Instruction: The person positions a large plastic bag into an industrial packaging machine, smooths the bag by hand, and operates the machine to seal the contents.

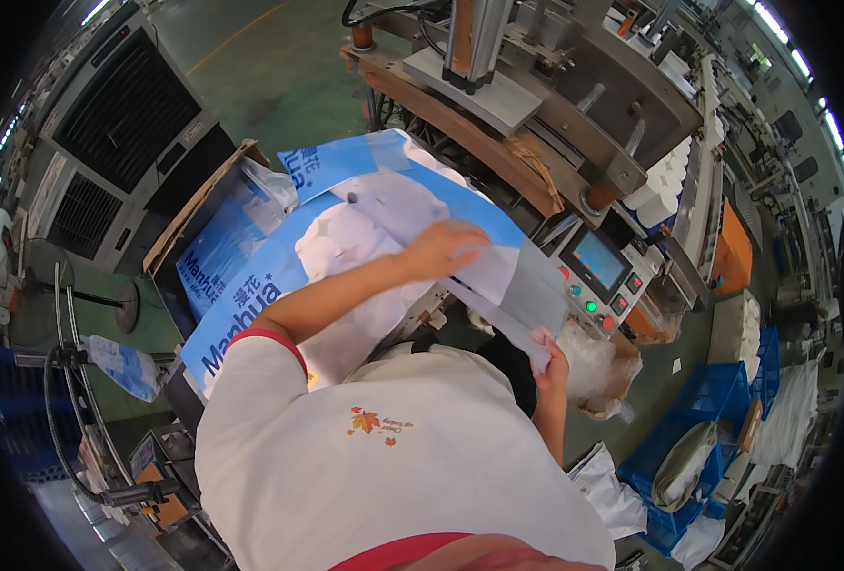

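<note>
A blue-and-white printed plastic bag (279,243) lies in front of me, with white paper rolls (331,249) showing through and beside it. My left hand (446,249) reaches across the bag, its fingers stretched out over the clear film and a little blurred by motion. To the right, my right hand (550,362) pinches the loose end of the bag's film (526,295) and pulls it out toward my body. The rolls under the film are partly hidden by my left forearm.
A control panel (598,262) with a screen and lit buttons stands right of the bag. Beyond the bag is a metal press machine (498,95). At left, a carton (198,205) holds more blue bags. Blue crates (698,390) sit at lower right.
</note>
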{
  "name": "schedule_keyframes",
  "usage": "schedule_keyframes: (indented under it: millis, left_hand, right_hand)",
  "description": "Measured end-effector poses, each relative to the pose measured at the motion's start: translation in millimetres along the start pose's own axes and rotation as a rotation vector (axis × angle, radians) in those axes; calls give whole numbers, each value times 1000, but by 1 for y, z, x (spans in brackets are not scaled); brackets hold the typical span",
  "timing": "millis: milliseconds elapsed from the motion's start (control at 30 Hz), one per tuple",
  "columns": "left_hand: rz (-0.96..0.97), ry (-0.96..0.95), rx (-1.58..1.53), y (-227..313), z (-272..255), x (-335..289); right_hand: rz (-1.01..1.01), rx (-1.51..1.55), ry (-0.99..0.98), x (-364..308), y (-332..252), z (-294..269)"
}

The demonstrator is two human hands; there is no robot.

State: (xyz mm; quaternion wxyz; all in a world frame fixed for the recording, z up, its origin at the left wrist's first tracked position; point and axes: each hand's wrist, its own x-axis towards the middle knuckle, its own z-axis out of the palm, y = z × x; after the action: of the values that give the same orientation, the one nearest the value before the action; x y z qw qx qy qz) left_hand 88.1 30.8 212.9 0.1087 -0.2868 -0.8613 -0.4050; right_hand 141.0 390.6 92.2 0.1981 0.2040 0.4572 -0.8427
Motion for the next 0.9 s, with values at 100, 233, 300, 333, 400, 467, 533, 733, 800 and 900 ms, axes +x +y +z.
schedule_keyframes:
  millis: [100, 233, 300, 333, 400, 467, 533, 733, 800, 900]
  left_hand:
    - [-140, 3, 301, -41, -29, -16]
    - [-231, -175, 650, -92, -38, -27]
    - [-391, -242, 666, -116, -37, -26]
    - [-471, -275, 673, -125, -38, -25]
    - [-645, -398, 652, -143, -39, -29]
    - [-815, -468, 629, -152, -39, -45]
    - [-906, -452, 647, -170, -31, -97]
    - [-978, 36, 734, -118, -11, -229]
    - [-1146, 90, 758, -88, -3, -256]
    - [-1336, 115, 785, -49, 8, -280]
  right_hand:
    - [43, 371, 82, 18, 8, -41]
    - [64, 301, 70, 36, 14, -60]
    - [62, 138, 54, 44, 13, -56]
    - [57, 60, 57, 47, 13, -47]
    - [38, -62, 24, 51, 13, -32]
    - [14, -155, -55, 58, 10, -26]
    - [34, -253, -123, 67, 8, -18]
    - [79, -403, -278, 93, 27, 11]
    - [18, -585, -285, 108, 30, 34]
    - [-341, -856, -151, 160, 51, 65]
